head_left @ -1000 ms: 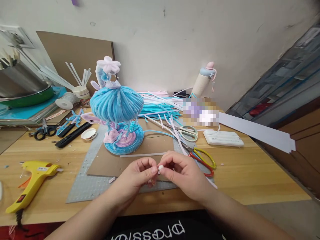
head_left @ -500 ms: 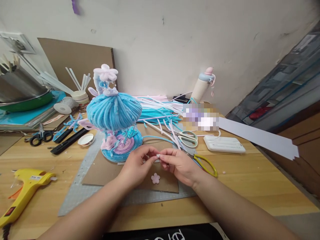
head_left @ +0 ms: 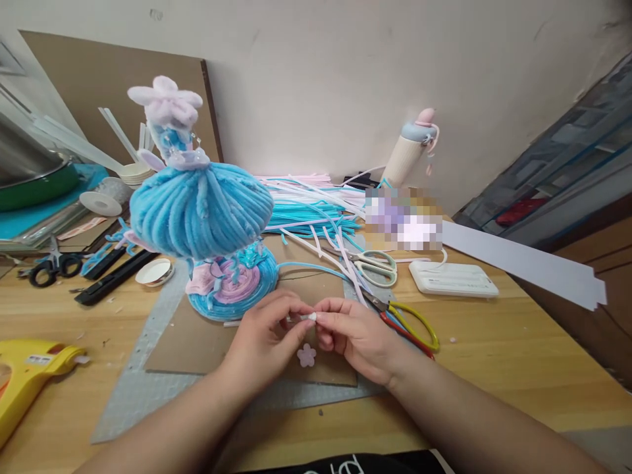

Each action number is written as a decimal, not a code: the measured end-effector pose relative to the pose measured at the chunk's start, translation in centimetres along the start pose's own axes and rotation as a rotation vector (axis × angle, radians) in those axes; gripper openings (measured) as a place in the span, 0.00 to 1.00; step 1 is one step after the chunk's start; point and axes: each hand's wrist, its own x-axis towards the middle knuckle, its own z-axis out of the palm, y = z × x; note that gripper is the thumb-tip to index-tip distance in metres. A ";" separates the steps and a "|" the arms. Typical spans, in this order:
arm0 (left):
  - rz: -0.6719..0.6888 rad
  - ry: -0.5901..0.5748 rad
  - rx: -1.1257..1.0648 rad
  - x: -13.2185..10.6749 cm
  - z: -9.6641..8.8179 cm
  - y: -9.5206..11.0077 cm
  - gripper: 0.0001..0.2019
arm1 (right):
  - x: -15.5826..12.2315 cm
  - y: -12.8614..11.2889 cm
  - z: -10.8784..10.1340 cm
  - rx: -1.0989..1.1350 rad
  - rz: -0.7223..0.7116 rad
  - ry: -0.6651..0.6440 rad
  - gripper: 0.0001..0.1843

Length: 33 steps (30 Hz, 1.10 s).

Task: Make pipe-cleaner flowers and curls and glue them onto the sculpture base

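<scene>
My left hand (head_left: 269, 336) and my right hand (head_left: 358, 336) meet above a brown cardboard sheet (head_left: 197, 352). Between their fingertips they pinch a small white piece (head_left: 312, 316), too small to name. Just below the fingers, a flat pale pink flower (head_left: 307, 355) lies on the cardboard. Left of and behind my hands stands a pipe-cleaner figure: a blue domed top (head_left: 202, 207) with a pale pink flower (head_left: 166, 102) above it, over a round blue and pink coiled base (head_left: 232, 283).
A yellow glue gun (head_left: 37, 368) lies at the left. Yellow-and-red-handled scissors (head_left: 409, 322) and pale-handled scissors (head_left: 378, 268) lie right of the cardboard. Pipe cleaners (head_left: 306, 214) are heaped behind. A bottle (head_left: 407, 155), white power bank (head_left: 453, 279) and black utility knife (head_left: 116, 276) are around.
The view has shifted and come closer, so the blue figure looks larger and further left. Both hands keep pinching the white piece, which now shows a little more between the fingertips.
</scene>
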 end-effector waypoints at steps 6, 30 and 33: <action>-0.090 0.056 -0.238 -0.1 0.4 -0.7 0.03 | -0.3 0.0 0.4 -0.003 -0.045 -0.019 0.12; 0.196 0.120 -0.074 -0.3 0.3 -0.8 0.06 | -0.5 0.1 0.5 0.084 0.033 -0.096 0.08; 0.222 0.102 -0.035 -0.3 0.3 -0.7 0.06 | -0.5 0.1 0.5 0.088 0.049 -0.080 0.09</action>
